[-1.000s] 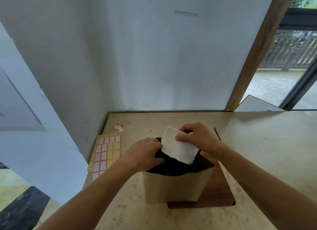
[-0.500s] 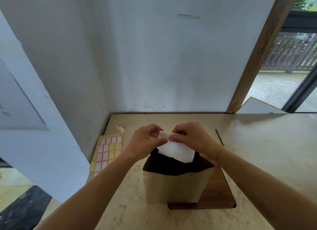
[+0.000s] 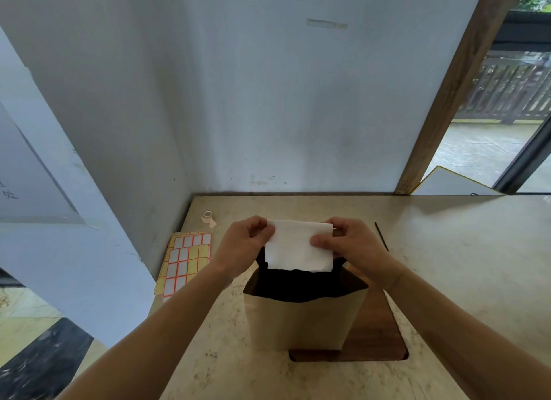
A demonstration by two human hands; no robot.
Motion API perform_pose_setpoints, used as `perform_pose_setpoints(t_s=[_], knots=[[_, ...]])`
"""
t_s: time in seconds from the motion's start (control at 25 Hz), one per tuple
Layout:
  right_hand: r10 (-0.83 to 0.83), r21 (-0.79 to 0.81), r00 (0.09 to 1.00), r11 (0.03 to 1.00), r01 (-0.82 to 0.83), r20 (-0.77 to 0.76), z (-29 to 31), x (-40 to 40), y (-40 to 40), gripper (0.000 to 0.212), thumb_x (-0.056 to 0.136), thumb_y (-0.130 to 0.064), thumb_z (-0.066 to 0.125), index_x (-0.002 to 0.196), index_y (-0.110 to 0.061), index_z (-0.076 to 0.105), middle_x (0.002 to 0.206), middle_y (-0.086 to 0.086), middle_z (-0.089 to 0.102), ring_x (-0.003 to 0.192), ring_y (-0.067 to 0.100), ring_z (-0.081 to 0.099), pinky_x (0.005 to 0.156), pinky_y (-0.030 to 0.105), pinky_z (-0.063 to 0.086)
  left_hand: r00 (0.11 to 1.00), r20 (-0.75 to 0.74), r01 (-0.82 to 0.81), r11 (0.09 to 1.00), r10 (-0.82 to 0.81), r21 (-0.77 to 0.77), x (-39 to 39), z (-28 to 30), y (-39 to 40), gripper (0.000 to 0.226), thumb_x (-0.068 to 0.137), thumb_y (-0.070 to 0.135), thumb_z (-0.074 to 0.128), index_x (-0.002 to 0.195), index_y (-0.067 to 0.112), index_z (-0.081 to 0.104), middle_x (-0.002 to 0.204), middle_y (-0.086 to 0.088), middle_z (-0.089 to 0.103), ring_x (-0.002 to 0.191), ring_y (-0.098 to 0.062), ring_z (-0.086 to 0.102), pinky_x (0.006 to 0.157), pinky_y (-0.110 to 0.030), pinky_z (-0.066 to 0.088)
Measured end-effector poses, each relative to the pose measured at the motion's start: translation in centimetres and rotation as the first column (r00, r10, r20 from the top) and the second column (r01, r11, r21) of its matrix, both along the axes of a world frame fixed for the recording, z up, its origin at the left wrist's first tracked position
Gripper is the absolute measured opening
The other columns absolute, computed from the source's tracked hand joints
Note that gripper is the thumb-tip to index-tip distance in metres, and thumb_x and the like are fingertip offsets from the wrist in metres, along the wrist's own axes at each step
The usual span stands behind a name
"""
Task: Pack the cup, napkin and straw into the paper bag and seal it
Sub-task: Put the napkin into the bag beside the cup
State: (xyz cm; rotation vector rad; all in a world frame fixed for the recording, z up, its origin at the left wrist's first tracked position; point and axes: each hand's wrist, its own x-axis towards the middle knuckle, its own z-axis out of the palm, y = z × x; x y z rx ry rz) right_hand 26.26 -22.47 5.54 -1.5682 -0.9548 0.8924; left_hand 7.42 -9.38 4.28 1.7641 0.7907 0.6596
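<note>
I held the napkin (image 3: 299, 244) stretched flat between my two hands, just above the open mouth of the paper bag (image 3: 301, 322), so that it hung as one upright sheet and could slide down inside without bunching. My left hand (image 3: 244, 247) pinched its upper left corner, thumb in front and fingers curled behind; my right hand (image 3: 348, 244) pinched the right edge the same way, the thumb pressed on the front face. Its lower edge hung level with the far rim of the bag, not yet inside as far as I could judge.

The bag stood upright on the counter (image 3: 447, 250), its base partly over a dark wooden board (image 3: 375, 334) set into the counter, its mouth spread wide and dark. I could not see whether the cup was already in there. A thin dark stick (image 3: 381, 235), probably the straw, lay on the counter to the right of the bag, near my right wrist, within reach for later.

Left of the bag lay sheets of stickers (image 3: 186, 262), and behind them a small roll of tape (image 3: 207, 216), likely kept close for sealing the top
</note>
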Motion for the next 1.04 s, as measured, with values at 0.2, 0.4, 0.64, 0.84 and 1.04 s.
perform_pose_setpoints(t_s=[0.2,0.4,0.64,0.84,1.04], knots=[[-0.021,0.034,0.984,0.999,0.015,0.180,-0.2,-0.2,-0.2,0.015,0.079,-0.023,0.077,0.089,-0.016,0.069,0.087,0.004,0.073,0.080,0.019,0.072,0.064,0.029,0.058,0.997,-0.035,0.066,0.992,-0.063,0.110,0.1,0.0,-0.3,0.008,0.084,0.027,0.072,0.087,0.031,0.066,0.076,0.015,0.067,0.068,0.000,0.061,0.063,-0.014,0.049],[0.152,-0.093,0.916,0.988,-0.126,0.371,0.7,0.1,0.3,0.018,0.078,-0.024,0.075,0.095,-0.022,0.071,0.089,-0.003,0.071,0.083,0.013,0.069,0.067,0.024,0.058,0.991,-0.092,0.108,0.979,-0.093,0.172,0.4,0.0,0.0,0.008,0.085,0.025,0.071,0.087,0.032,0.066,0.082,0.011,0.068,0.077,-0.002,0.061,0.074,-0.027,0.054],[0.086,-0.063,0.980,0.995,-0.076,0.179,-0.1,1.2,0.0,0.013,0.083,-0.022,0.073,0.092,-0.013,0.077,0.084,0.002,0.077,0.077,0.015,0.073,0.064,0.024,0.058,0.989,-0.125,0.093,0.983,-0.073,0.157,0.1,-0.5,0.5,0.006,0.084,0.026,0.072,0.083,0.031,0.068,0.079,0.010,0.071,0.076,-0.002,0.064,0.068,-0.020,0.053],[0.104,-0.047,0.993,0.994,-0.101,0.057,-0.3,1.7,-0.1,0.010,0.084,-0.027,0.072,0.091,-0.024,0.078,0.088,-0.001,0.078,0.080,0.017,0.074,0.065,0.023,0.059,0.990,-0.116,0.100,0.988,-0.085,0.122,0.4,-0.6,0.7,0.002,0.086,0.025,0.070,0.086,0.027,0.070,0.080,0.010,0.072,0.079,-0.004,0.067,0.069,-0.019,0.054],[0.301,-0.175,0.804,0.953,-0.246,0.512,2.0,2.1,1.3,0.031,0.081,-0.039,0.070,0.112,-0.037,0.070,0.097,-0.015,0.074,0.088,0.003,0.069,0.077,0.021,0.057,0.972,-0.202,0.174,0.946,-0.121,0.272,0.5,0.0,1.0,0.004,0.088,0.024,0.067,0.089,0.028,0.068,0.084,0.013,0.068,0.082,0.002,0.061,0.071,-0.019,0.052]])
